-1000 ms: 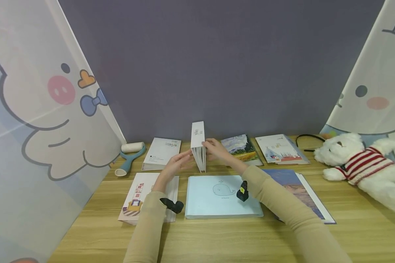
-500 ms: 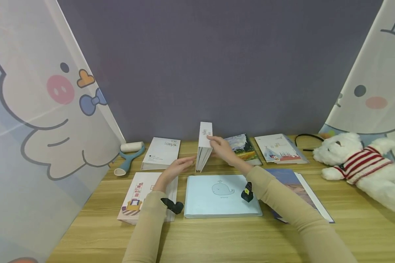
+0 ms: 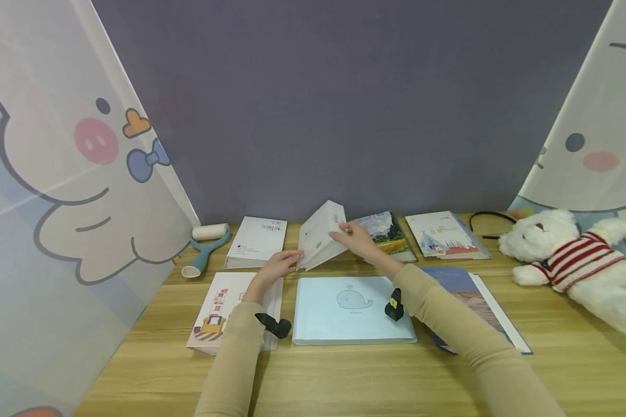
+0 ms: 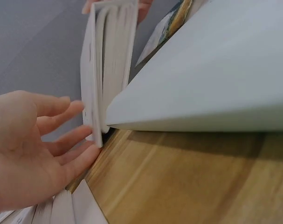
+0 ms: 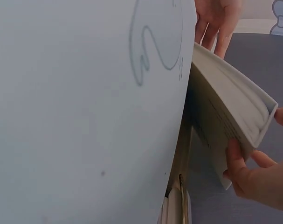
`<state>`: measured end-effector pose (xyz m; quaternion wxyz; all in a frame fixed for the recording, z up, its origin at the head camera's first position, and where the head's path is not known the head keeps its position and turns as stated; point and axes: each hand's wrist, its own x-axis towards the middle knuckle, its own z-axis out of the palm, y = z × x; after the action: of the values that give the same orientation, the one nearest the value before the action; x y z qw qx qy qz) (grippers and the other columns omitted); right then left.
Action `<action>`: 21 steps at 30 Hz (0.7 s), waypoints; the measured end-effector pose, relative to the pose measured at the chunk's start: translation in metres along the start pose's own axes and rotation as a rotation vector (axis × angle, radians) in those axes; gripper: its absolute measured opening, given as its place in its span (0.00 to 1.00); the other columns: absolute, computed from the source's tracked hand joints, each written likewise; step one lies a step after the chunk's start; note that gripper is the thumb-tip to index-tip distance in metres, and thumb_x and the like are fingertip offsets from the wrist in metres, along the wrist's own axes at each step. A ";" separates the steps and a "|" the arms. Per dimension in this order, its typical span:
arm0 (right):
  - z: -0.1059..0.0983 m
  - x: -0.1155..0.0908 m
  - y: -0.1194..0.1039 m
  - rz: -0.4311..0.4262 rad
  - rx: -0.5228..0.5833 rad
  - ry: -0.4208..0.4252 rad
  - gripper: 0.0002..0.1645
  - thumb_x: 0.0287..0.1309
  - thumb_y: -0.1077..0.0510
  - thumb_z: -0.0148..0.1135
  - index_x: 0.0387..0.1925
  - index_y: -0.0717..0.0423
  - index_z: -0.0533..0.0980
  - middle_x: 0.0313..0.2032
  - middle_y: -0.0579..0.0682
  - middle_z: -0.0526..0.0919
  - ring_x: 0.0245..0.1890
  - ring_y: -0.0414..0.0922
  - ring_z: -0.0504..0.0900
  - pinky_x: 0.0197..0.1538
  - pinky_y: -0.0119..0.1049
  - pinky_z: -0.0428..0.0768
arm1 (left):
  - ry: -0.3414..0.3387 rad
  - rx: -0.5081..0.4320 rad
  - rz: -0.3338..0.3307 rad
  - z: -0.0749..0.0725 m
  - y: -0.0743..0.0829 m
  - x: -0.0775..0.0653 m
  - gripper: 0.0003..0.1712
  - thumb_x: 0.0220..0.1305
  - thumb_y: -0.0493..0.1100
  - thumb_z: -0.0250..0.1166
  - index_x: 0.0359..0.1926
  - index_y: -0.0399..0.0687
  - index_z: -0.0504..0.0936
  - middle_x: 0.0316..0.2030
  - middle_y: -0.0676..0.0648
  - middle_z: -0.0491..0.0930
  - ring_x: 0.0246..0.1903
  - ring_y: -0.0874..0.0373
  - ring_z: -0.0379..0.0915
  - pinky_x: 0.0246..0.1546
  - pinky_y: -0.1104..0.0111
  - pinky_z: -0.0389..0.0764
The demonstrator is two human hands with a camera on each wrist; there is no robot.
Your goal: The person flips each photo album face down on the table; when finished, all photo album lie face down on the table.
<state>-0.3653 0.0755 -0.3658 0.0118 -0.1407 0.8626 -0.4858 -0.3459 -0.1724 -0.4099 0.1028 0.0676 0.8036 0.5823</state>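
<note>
A thick white album [image 3: 318,237] tilts over the table at the back middle, its cover with small print and a barcode toward me. My right hand [image 3: 362,240] grips its spine end. In the right wrist view the right hand [image 5: 262,175] has fingers on both sides of the album [image 5: 230,100]. At the album's left lower edge is my left hand [image 3: 279,267]. Seen from the left wrist, the left hand [image 4: 43,144] has its fingers extended and touching the cover edge of the album [image 4: 111,60], whose page edges show.
Around lie a pale blue whale-print album [image 3: 355,313], a white album with a train picture [image 3: 214,324], another white album [image 3: 255,240], a landscape-cover book [image 3: 388,234], a tent-print booklet [image 3: 443,234] and a blue-purple book [image 3: 464,295]. A lint roller [image 3: 206,249] and teddy bear [image 3: 568,260] flank them.
The album stood upright with its spine toward me; now it is turned and tilted left, showing its cover. My right hand stays on its spine side, and the left fingers meet its lower edge.
</note>
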 end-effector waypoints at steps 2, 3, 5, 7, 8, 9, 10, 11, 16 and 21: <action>-0.001 0.001 0.003 0.015 -0.007 -0.026 0.37 0.62 0.42 0.56 0.64 0.61 0.64 0.67 0.58 0.63 0.68 0.57 0.59 0.66 0.51 0.66 | 0.021 0.004 -0.010 0.000 0.001 0.000 0.24 0.72 0.43 0.49 0.64 0.38 0.68 0.66 0.39 0.63 0.65 0.46 0.61 0.65 0.58 0.66; -0.002 0.002 0.004 0.021 -0.008 -0.040 0.37 0.62 0.42 0.55 0.65 0.61 0.63 0.67 0.58 0.63 0.68 0.57 0.59 0.66 0.51 0.65 | 0.026 0.010 -0.009 0.000 0.001 0.000 0.24 0.72 0.43 0.49 0.64 0.38 0.67 0.66 0.39 0.63 0.65 0.46 0.61 0.65 0.58 0.65; -0.003 0.003 0.007 0.029 -0.021 -0.062 0.38 0.63 0.42 0.54 0.66 0.61 0.63 0.68 0.58 0.62 0.68 0.57 0.58 0.67 0.51 0.65 | 0.023 0.042 0.005 0.000 0.002 0.000 0.24 0.72 0.43 0.49 0.65 0.40 0.66 0.67 0.39 0.61 0.66 0.46 0.59 0.65 0.56 0.64; -0.004 0.003 0.009 0.043 -0.024 -0.076 0.38 0.63 0.42 0.54 0.66 0.60 0.62 0.68 0.58 0.61 0.68 0.57 0.58 0.67 0.51 0.64 | 0.010 0.070 0.022 0.000 0.003 -0.001 0.24 0.72 0.43 0.49 0.66 0.41 0.65 0.67 0.38 0.61 0.66 0.44 0.57 0.66 0.54 0.62; -0.004 0.003 0.010 0.045 -0.027 -0.080 0.37 0.63 0.42 0.53 0.66 0.60 0.62 0.68 0.58 0.61 0.68 0.57 0.59 0.67 0.52 0.64 | 0.002 0.080 0.031 0.000 0.003 -0.001 0.24 0.72 0.43 0.49 0.66 0.41 0.65 0.67 0.38 0.60 0.67 0.44 0.57 0.66 0.53 0.61; -0.005 0.003 0.011 0.044 -0.033 -0.085 0.37 0.64 0.42 0.53 0.66 0.60 0.62 0.68 0.59 0.61 0.67 0.58 0.59 0.66 0.52 0.65 | -0.001 0.092 0.035 0.000 0.003 -0.002 0.24 0.72 0.43 0.49 0.66 0.42 0.65 0.68 0.38 0.60 0.67 0.43 0.56 0.67 0.52 0.60; -0.006 0.003 0.011 0.052 -0.032 -0.090 0.37 0.64 0.42 0.53 0.66 0.59 0.62 0.68 0.59 0.61 0.67 0.58 0.61 0.65 0.52 0.66 | 0.000 0.100 0.034 0.000 0.003 -0.002 0.24 0.72 0.44 0.50 0.66 0.44 0.66 0.68 0.39 0.60 0.67 0.43 0.55 0.67 0.51 0.60; -0.006 0.002 0.011 0.058 -0.029 -0.097 0.36 0.64 0.43 0.52 0.66 0.59 0.62 0.68 0.59 0.62 0.66 0.58 0.62 0.65 0.53 0.66 | 0.001 0.104 0.033 0.001 0.003 -0.002 0.24 0.71 0.45 0.50 0.66 0.45 0.66 0.68 0.39 0.61 0.68 0.43 0.55 0.67 0.51 0.59; -0.008 0.000 0.012 0.080 0.010 -0.132 0.34 0.66 0.46 0.52 0.67 0.59 0.62 0.66 0.62 0.63 0.64 0.58 0.66 0.62 0.52 0.70 | 0.017 0.116 0.019 0.001 0.002 -0.001 0.24 0.70 0.47 0.52 0.64 0.48 0.69 0.67 0.39 0.61 0.68 0.43 0.54 0.67 0.49 0.58; -0.008 0.000 0.015 0.085 -0.004 -0.158 0.33 0.66 0.48 0.52 0.66 0.62 0.62 0.64 0.64 0.65 0.63 0.59 0.66 0.59 0.50 0.73 | 0.032 0.113 0.025 0.001 0.001 -0.001 0.24 0.69 0.47 0.53 0.64 0.48 0.70 0.67 0.39 0.62 0.67 0.43 0.55 0.66 0.49 0.60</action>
<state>-0.3702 0.0894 -0.3739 0.1003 -0.1420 0.8651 -0.4705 -0.3448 -0.1719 -0.4094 0.0788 0.0739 0.8357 0.5384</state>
